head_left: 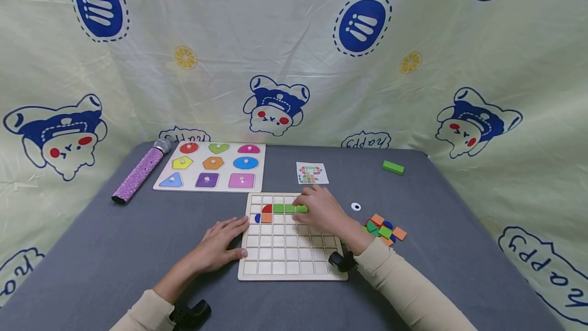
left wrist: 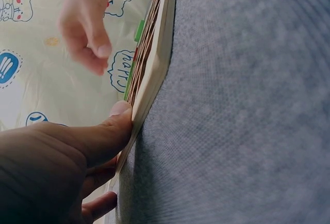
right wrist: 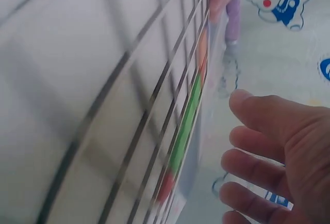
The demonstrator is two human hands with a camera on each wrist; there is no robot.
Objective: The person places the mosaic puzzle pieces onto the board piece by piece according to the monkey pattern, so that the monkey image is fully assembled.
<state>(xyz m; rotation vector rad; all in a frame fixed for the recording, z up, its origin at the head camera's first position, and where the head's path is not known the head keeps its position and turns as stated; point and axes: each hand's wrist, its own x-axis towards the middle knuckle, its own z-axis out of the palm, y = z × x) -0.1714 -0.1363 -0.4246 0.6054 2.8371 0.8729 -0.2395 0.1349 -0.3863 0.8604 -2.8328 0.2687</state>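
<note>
A light wooden grid board (head_left: 280,254) lies on the grey table. My left hand (head_left: 217,246) rests at its left edge, thumb and fingertips touching the rim with the fingers loosely extended. Over the board's upper right is my right hand (head_left: 321,211), its fingers apart and holding nothing in the right wrist view. Near the top of the grid runs a row of green squares (head_left: 284,208), with a red piece (head_left: 267,209) at its left end. Another red piece (right wrist: 165,187) sits at the other end, hidden by the hand in the head view. Below are an orange square (head_left: 266,218) and a blue piece (head_left: 258,218).
Right of the board lie a heap of coloured pieces (head_left: 385,231) and a white eye-like disc (head_left: 356,207). Farther back are a green block (head_left: 393,168) and a picture card (head_left: 313,173). A shape puzzle board (head_left: 225,153) and a purple glitter microphone (head_left: 140,173) lie back left.
</note>
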